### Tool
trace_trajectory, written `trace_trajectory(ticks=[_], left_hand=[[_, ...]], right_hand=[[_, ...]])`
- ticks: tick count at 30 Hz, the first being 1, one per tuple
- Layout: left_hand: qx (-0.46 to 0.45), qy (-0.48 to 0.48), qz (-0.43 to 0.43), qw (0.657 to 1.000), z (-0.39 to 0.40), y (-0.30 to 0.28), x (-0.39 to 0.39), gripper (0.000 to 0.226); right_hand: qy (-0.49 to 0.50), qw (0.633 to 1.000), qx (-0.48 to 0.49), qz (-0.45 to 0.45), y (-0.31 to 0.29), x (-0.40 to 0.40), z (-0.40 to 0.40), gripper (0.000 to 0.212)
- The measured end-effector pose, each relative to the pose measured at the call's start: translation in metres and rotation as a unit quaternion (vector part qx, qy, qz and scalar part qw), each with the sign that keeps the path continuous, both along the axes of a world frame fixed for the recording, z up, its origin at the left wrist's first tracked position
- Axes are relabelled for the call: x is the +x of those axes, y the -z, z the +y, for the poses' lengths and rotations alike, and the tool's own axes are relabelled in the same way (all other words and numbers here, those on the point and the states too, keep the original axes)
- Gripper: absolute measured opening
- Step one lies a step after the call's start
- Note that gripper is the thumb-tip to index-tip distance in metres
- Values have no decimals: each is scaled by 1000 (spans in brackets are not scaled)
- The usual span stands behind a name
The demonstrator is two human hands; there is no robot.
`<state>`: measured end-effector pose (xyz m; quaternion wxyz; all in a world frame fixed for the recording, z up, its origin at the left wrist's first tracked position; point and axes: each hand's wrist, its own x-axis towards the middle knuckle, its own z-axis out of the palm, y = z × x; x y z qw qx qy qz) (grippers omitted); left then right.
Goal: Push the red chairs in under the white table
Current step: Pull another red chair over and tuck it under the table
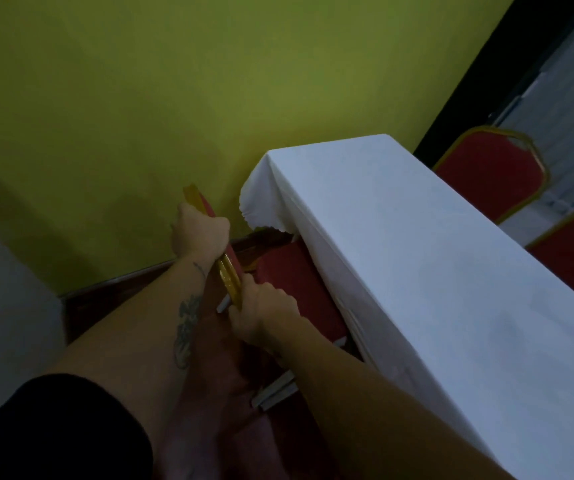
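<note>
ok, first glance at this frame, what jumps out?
The long white-clothed table running diagonally down the right, against a yellow-green wall. At centre, the left hand and right hand grip the gold-framed top rail of a red chair, its seat partly under the cloth. Two more red chairs stand on the far side.

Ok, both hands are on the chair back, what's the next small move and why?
Probably a short straight push toward the table. The left hand and right hand both grip the gold top rail of the chair, and much of its red seat still shows outside the hanging white cloth.
</note>
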<state>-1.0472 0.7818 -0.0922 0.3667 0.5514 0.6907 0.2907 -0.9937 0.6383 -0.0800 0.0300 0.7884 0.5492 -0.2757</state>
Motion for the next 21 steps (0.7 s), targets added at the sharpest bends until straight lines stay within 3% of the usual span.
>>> trace_trajectory(ticks=[5,10,12,19,21], left_hand=[[24,9,51,998,-7,-9,-1,45],[15,86,-14,996,-46,5,-11,90],[-23,107,-46,993,-68,13,-11,98],[-82,91,-2,992,-97,14,6,102],[-82,94,-3,992,-90,14,10,102]], right_hand=[[22,999,-34,20,-2,-4,-18,72],[-28,984,-154,-80,-11,13,-79,67],[-13,980,-185,-77,-11,20,-97,59],[-48,991,-107,-59,-3,29,-111,24],[-44,992,-109,-43,-1,34,-108,29]])
